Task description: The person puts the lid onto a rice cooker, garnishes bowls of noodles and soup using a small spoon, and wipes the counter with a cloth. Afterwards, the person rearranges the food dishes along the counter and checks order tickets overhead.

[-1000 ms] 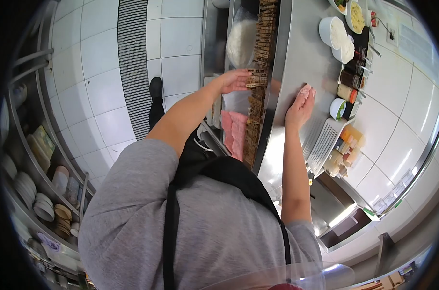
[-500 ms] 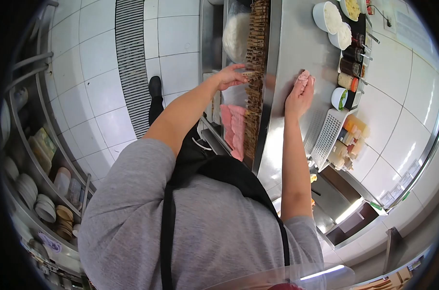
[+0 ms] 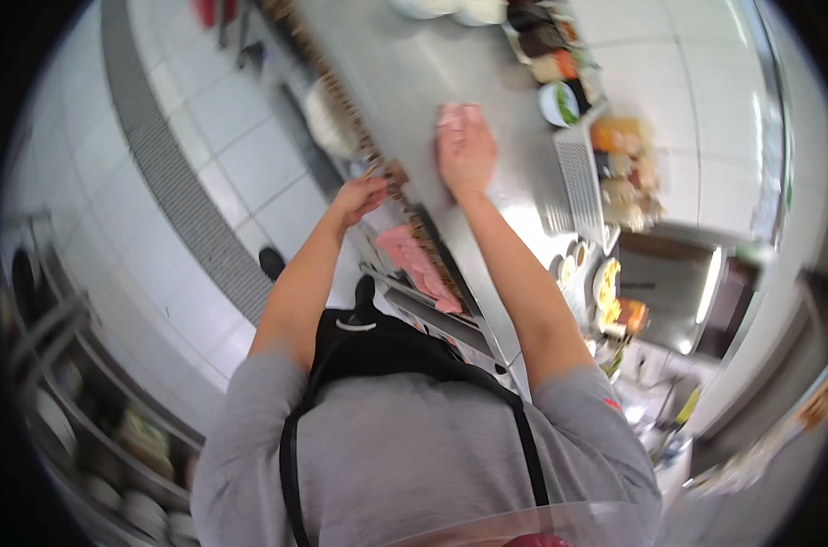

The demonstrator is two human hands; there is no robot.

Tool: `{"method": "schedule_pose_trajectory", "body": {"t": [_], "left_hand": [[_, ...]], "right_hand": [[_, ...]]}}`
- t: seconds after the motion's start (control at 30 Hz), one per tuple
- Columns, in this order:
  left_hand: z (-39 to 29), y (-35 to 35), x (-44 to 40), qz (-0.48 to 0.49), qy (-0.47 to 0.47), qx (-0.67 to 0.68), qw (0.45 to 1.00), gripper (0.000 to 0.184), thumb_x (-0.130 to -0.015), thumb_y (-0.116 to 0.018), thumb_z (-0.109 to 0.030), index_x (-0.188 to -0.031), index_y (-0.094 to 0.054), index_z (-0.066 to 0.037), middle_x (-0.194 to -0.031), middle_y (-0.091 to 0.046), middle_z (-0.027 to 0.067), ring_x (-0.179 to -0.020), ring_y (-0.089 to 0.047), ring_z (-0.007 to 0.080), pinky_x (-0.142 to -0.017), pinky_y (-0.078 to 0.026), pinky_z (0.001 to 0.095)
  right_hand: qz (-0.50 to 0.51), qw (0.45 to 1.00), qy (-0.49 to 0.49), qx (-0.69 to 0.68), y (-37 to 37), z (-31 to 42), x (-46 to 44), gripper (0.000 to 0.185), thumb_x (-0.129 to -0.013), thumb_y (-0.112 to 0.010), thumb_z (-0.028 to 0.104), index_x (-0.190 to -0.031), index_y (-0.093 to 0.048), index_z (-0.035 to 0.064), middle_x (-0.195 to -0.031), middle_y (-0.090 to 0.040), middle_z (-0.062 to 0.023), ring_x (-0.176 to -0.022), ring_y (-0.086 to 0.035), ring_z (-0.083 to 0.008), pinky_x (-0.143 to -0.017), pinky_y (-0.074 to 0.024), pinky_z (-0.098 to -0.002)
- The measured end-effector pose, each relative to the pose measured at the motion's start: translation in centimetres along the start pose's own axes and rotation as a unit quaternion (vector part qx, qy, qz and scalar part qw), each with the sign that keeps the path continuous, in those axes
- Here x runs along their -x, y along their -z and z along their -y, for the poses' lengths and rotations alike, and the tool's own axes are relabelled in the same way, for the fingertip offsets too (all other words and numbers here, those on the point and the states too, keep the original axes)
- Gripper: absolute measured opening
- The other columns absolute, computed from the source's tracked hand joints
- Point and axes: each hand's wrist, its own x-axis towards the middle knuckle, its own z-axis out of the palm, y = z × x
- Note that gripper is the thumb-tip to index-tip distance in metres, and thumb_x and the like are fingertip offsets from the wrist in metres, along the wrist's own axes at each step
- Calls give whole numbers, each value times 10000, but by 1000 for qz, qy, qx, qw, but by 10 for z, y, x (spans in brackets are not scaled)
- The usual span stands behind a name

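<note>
Left hand at the brown strip, right hand on the rag!

Far left, the left hand (image 3: 363,198) has its fingers curled in narrow beside the brown strip (image 3: 347,102); whether they close on a piece of it, blur won't tell. The round white bundle (image 3: 332,118) sits just beyond. Down the same edge lies the pink towel (image 3: 412,263), probably kept there for quick reach.

Across to the counter (image 3: 387,59), and here's the right hand (image 3: 470,161), palm down, fingers together over the pink rag (image 3: 454,115). That flat hold looks meant to keep the rag against the steel, though the fingers hide much of it.

Further right, a bowl (image 3: 558,104) of greens stands by the jars (image 3: 543,46), then the white basket (image 3: 581,182), with bottles (image 3: 622,173) just behind. They seem lined along the wall side to leave working room. Brands? Labels? Too soft to read, every one.
</note>
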Motion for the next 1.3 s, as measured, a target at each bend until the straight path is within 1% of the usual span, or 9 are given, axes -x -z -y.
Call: {"method": "schedule_pose_trajectory", "body": {"t": [0.17, 0.3, 0.37, 0.53, 0.83, 0.93, 0.97, 1.03, 1.3], "left_hand": [[-18, 21, 43, -15, -42, -274, 961, 216, -754, -608, -150, -577, -517, -64, -537, -458, -24, -464, -380, 58, -419, -301, 211], [-18, 37, 97, -117, -46, -397, 909, 172, -729, -631, -184, -786, -621, -21, -603, -515, -9, -534, -451, 72, -494, -371, 201], [-19, 6, 131, -110, -109, -442, 883, 125, -718, -631, -90, -788, -600, 9, -629, -534, -1, -616, -492, 71, -538, -388, 207], [8, -163, 200, -16, -233, -451, 862, 170, -711, -601, 48, -863, -539, 7, -728, -554, 16, -677, -518, 77, -588, -418, 201], [188, -376, 167, 223, -191, -410, 863, 444, -759, -573, 19, -1150, -370, -39, -897, -576, 85, -822, -547, 125, -736, -444, 248], [209, -398, 174, 240, -172, -464, 835, 385, -762, -578, 3, -1113, -426, -34, -896, -575, 75, -829, -537, 117, -737, -439, 243], [213, -398, 173, 237, -168, -476, 830, 320, -764, -583, -10, -1066, -480, -32, -898, -572, 68, -827, -536, 115, -728, -436, 238], [219, -389, 170, 207, -163, -488, 832, 299, -766, -581, -15, -1051, -490, -26, -895, -574, 69, -825, -538, 117, -725, -437, 238], [225, -379, 186, 32, -160, -460, 873, 233, -774, -539, -3, -1005, -510, 1, -885, -583, 84, -807, -557, 138, -714, -441, 240]], "right_hand": [[-5, 997, -66, 39, 15, 8, 5, 390, -784, -485, 289, -1136, -459, 125, -1161, -471, -83, -1070, -431, -293, -843, -314, -514], [-116, 966, -202, 113, 28, 10, 16, 411, -769, -512, 253, -1157, -451, 132, -1156, -464, -126, -1061, -437, -292, -873, -299, -518], [-16, 934, -101, -341, 38, -14, 33, 471, -742, -550, 224, -1183, -422, 118, -1196, -408, -170, -1129, -351, -361, -926, -267, -515], [154, 926, 189, -287, 169, -11, 139, 447, -759, -560, 171, -1187, -443, 117, -1211, -423, -133, -1067, -453, -297, -845, -403, -376], [93, 895, -205, -385, 319, -249, 277, 296, -703, -588, 49, -995, -594, 100, -815, -601, -55, -799, -569, -181, -753, -448, -291], [-143, 881, -251, -375, 326, -401, 299, 231, -712, -577, 63, -940, -606, 89, -792, -627, -62, -642, -599, -166, -626, -475, -256], [-89, 938, -311, -127, 365, -429, 295, 240, -716, -561, -18, -941, -598, 55, -792, -637, -61, -637, -603, -144, -618, -480, -230], [-309, 813, -323, -373, 369, -521, 305, 222, -639, -674, 34, -847, -603, 1, -760, -642, -77, -666, -610, -137, -617, -481, -222], [-179, 783, -589, -91, 326, -669, 328, 166, -604, -735, 125, -714, -649, 36, -671, -635, -62, -597, -596, -105, -598, -477, -230]]}}
